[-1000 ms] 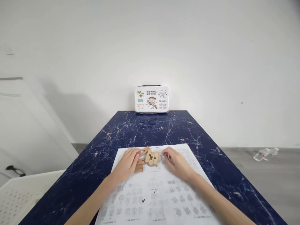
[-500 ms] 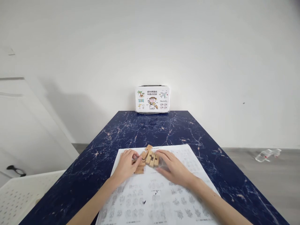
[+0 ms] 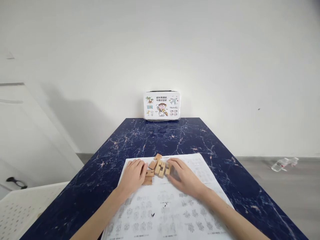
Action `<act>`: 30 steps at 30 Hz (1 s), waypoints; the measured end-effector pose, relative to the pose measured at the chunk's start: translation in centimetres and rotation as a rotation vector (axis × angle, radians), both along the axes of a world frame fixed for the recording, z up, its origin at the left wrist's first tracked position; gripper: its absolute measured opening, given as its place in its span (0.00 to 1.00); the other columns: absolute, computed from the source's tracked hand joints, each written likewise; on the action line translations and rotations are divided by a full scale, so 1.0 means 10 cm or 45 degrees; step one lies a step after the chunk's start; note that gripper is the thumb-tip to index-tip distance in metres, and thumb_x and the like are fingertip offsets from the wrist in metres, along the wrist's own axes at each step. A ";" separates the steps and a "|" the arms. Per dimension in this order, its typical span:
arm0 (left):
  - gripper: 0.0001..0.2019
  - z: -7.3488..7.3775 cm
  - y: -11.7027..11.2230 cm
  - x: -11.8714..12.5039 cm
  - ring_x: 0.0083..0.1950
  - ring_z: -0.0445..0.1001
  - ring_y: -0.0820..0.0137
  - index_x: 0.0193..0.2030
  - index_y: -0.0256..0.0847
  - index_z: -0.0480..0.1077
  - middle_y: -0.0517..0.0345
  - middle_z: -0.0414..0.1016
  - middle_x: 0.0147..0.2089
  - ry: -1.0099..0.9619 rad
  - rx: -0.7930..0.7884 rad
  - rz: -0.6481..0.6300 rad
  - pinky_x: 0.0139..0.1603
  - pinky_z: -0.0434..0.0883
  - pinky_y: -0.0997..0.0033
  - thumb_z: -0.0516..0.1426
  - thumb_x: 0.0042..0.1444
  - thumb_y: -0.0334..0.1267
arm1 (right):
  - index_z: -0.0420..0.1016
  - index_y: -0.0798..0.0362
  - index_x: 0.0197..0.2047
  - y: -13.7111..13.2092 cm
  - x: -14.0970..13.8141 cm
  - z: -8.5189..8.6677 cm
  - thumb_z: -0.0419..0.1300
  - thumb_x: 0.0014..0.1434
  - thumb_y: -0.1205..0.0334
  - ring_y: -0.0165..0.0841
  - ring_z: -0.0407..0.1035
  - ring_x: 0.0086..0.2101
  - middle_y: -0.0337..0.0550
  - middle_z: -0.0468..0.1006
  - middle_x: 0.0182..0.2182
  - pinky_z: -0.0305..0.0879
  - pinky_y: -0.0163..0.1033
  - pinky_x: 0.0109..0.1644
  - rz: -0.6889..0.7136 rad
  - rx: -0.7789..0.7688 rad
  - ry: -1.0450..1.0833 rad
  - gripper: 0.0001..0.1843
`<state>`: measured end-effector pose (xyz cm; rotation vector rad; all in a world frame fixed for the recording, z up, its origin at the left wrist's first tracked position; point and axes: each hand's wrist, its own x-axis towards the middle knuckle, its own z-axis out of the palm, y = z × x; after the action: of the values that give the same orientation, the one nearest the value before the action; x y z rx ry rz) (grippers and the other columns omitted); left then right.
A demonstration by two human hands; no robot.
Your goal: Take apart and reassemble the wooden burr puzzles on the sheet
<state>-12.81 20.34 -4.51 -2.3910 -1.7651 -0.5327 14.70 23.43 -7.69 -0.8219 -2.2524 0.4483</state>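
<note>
Several notched wooden puzzle pieces lie in a cluster on a printed sheet (image 3: 180, 210). At the middle is a light wooden block group (image 3: 160, 168) of fitted pieces, with a gap opening on its right side. My right hand (image 3: 183, 176) has its fingers and thumb around the wooden puzzle piece (image 3: 167, 169) on that side. My left hand (image 3: 132, 175) rests loosely bent on the sheet, thumb apart from the fingers, beside flat numbered pieces (image 3: 149, 173), partly covering them. Two more flat pieces, one of them a darker piece (image 3: 153, 164), lie just above.
The sheet lies on a dark blue marbled table (image 3: 160, 136). A white cartoon-printed case (image 3: 162, 106) stands at its far edge against the wall. A white perforated basket (image 3: 22, 206) is at lower left, and clear plastic bottles (image 3: 283, 164) lie on the floor at right.
The right-hand piece of the block group has come slightly away from the others. My left thumb has shifted down and left, uncovering more of the numbered pieces.
</note>
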 end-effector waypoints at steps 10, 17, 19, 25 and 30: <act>0.26 0.04 -0.04 0.04 0.32 0.78 0.63 0.28 0.41 0.73 0.54 0.82 0.31 0.117 0.062 0.077 0.40 0.65 0.63 0.44 0.75 0.45 | 0.62 0.45 0.70 -0.09 0.00 0.17 0.61 0.67 0.61 0.49 0.59 0.68 0.53 0.64 0.69 0.63 0.61 0.70 0.064 0.172 -0.109 0.29; 0.27 0.07 -0.02 0.04 0.30 0.79 0.59 0.29 0.41 0.73 0.48 0.82 0.30 0.154 0.024 0.302 0.31 0.59 0.67 0.44 0.74 0.50 | 0.63 0.41 0.73 -0.18 -0.07 0.23 0.59 0.71 0.55 0.49 0.48 0.73 0.41 0.59 0.74 0.52 0.63 0.75 0.291 0.196 -0.247 0.29; 0.25 0.06 -0.01 0.03 0.30 0.80 0.58 0.31 0.41 0.73 0.48 0.82 0.30 0.138 0.002 0.320 0.29 0.57 0.69 0.44 0.73 0.49 | 0.60 0.40 0.74 -0.19 -0.09 0.22 0.58 0.72 0.53 0.49 0.46 0.74 0.39 0.61 0.74 0.47 0.65 0.76 0.332 0.178 -0.261 0.30; 0.25 0.09 -0.01 0.01 0.29 0.78 0.61 0.33 0.42 0.71 0.51 0.81 0.30 -0.119 -0.043 0.302 0.29 0.60 0.68 0.42 0.74 0.49 | 0.61 0.36 0.74 -0.14 -0.08 0.21 0.59 0.72 0.53 0.49 0.52 0.72 0.38 0.64 0.72 0.51 0.66 0.75 0.237 0.146 -0.226 0.29; 0.28 0.20 -0.08 0.11 0.27 0.73 0.64 0.29 0.43 0.67 0.57 0.75 0.26 -0.608 -0.115 0.208 0.31 0.62 0.67 0.41 0.73 0.56 | 0.66 0.39 0.71 -0.02 -0.03 0.12 0.57 0.73 0.58 0.48 0.58 0.70 0.42 0.67 0.70 0.56 0.64 0.73 0.080 0.149 -0.201 0.26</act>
<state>-11.73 19.58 -2.49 -2.2786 -2.1847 -1.0950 14.40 23.22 -6.49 -0.7505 -2.4304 0.2859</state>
